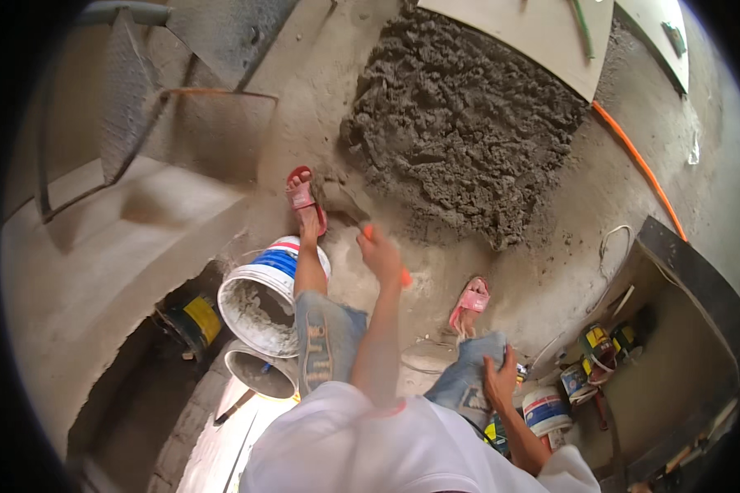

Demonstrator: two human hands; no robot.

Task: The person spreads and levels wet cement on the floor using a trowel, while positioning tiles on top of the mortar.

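Observation:
My left hand (380, 256) is closed round the orange handle (404, 276) of a trowel, whose grey blade (339, 200) hangs over the floor by my red-sandalled left foot (305, 197). The blade is somewhat blurred. Just ahead lies a broad, lumpy patch of wet grey mortar (460, 123). My right hand (499, 374) rests on my right knee in denim shorts, fingers loosely bent, holding nothing visible. My right foot (474, 300) stands in a pink sandal near the mortar's lower edge.
Mortar-crusted white buckets (234, 308) stand beside my left leg, near a rough-edged pit (115, 394). Paint pails (543, 411) and a dark-edged recess (699, 312) are at right. Pale boards (526, 33), an orange hose (641, 164) and metal-framed steps (123, 107) surround the mortar.

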